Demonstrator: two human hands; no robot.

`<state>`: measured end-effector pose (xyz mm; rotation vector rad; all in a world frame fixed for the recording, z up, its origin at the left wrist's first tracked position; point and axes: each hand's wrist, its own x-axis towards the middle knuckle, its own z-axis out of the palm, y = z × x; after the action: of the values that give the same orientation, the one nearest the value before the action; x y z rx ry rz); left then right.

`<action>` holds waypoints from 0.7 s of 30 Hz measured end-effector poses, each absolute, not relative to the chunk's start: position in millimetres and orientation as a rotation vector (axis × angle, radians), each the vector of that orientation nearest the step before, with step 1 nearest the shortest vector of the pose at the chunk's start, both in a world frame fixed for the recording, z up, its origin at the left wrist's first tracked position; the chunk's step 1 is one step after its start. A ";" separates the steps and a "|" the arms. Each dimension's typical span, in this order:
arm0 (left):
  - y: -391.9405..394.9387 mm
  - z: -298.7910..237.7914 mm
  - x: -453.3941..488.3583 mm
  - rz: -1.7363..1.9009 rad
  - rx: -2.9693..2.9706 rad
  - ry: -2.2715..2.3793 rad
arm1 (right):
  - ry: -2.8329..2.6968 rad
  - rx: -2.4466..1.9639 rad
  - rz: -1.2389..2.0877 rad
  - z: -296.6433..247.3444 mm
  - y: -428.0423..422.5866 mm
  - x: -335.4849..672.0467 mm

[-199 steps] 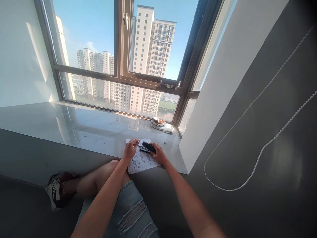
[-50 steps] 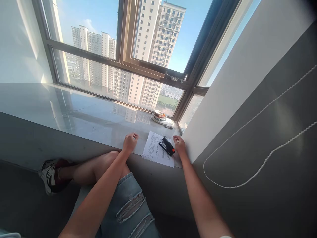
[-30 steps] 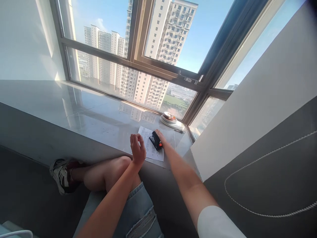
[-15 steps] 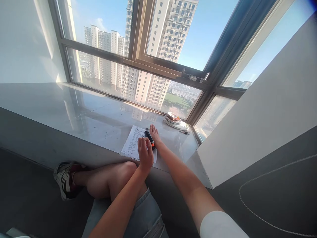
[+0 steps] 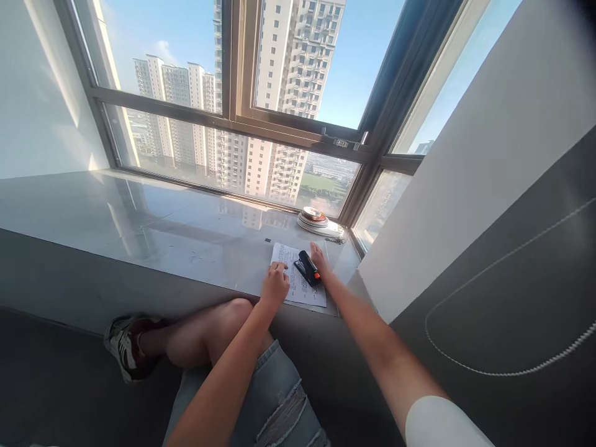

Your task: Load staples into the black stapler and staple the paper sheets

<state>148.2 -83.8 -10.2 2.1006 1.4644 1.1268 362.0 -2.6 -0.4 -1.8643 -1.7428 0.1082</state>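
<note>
A printed stack of paper sheets [image 5: 305, 297] lies on the window ledge. On top of it rests a black stapler with an orange part [image 5: 307, 267], its jaw gaping toward the left. My left hand [image 5: 275, 284] is at the left edge of the sheets, fingers curled over that edge and closed on it. My right hand [image 5: 320, 257] lies along the right side of the stapler and the paper, fingers stretched out; whether it touches the stapler is hard to make out.
A stack of round plate-like items [image 5: 316, 222] stands on the ledge [image 5: 186, 248] by the window corner, with a small dark keychain-like item [image 5: 335, 240] beside it. A tiny black piece [image 5: 267, 240] lies beyond the paper. A beaded cord [image 5: 507, 374] hangs at the right.
The paper and stapler have shifted right along the ledge. My left hand has come down from above the stapler to the paper's left edge. The view has turned slightly.
</note>
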 end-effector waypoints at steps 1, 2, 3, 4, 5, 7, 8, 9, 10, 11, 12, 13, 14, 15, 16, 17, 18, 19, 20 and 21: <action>-83.1 -12.6 149.2 1.037 2.140 1.480 | -1.660 -1.848 0.100 2.4 -9.6 362.2; -82.7 -14.3 150.1 0.966 2.174 1.496 | -1.591 -1.829 0.098 4.8 -18.3 362.0; -82.4 -15.1 150.8 0.917 2.201 1.509 | -1.554 -1.795 0.108 6.8 -28.3 361.3; -82.3 -15.1 151.3 0.890 2.217 1.523 | -1.552 -1.744 0.129 8.0 -39.2 360.2; -82.2 -14.5 151.8 0.877 2.226 1.538 | -1.589 -1.687 0.151 8.7 -50.3 358.8; -82.5 -12.2 152.4 0.866 2.232 1.564 | -1.717 -1.583 0.182 8.2 -70.5 355.7; -82.9 -10.8 152.6 0.864 2.235 1.572 | -1.766 -1.551 0.194 7.4 -78.5 354.4; -83.4 -9.5 152.8 0.864 2.236 1.577 | -1.792 -1.539 0.208 6.5 -84.7 353.5; -84.0 -8.3 152.9 0.864 2.238 1.579 | -1.795 -1.530 0.231 5.4 -89.1 353.4; -84.5 -7.4 153.0 0.867 2.237 1.579 | -1.782 -1.513 0.264 4.2 -91.9 354.0; -85.0 -6.6 153.1 0.875 2.229 1.580 | -1.765 -1.485 0.302 3.0 -93.3 355.3; -85.4 -5.8 153.0 0.889 2.209 1.581 | -1.752 -1.449 0.339 1.6 -93.6 357.1; -85.7 -5.1 152.8 0.908 2.177 1.583 | -1.747 -1.407 0.377 0.0 -93.3 359.3; -85.8 -4.4 152.5 0.929 2.137 1.586 | -1.750 -1.365 0.416 -1.6 -92.5 361.7; -85.9 -3.7 152.1 0.949 2.092 1.591 | -1.753 -1.326 0.458 -3.1 -91.6 364.1; -85.9 -3.0 151.6 0.964 2.051 1.598 | -1.753 -1.293 0.504 -4.6 -90.7 366.3; -85.8 -2.4 151.1 0.970 2.024 1.604 | -1.745 -1.264 0.551 -5.7 -90.0 368.2; -85.8 -2.1 150.8 0.969 2.013 1.611 | -1.728 -1.240 0.593 -6.6 -89.6 369.8; -85.7 -2.0 150.5 0.962 2.013 1.617 | -1.707 -1.223 0.626 -7.0 -89.6 371.1; -85.6 -2.1 150.4 0.955 2.021 1.620 | -1.689 -1.217 0.652 -7.1 -89.9 372.1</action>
<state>150.4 -85.6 -2.1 2.0208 1.6196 0.9548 372.1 -89.9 -7.1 -1.2171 -1.6889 0.6521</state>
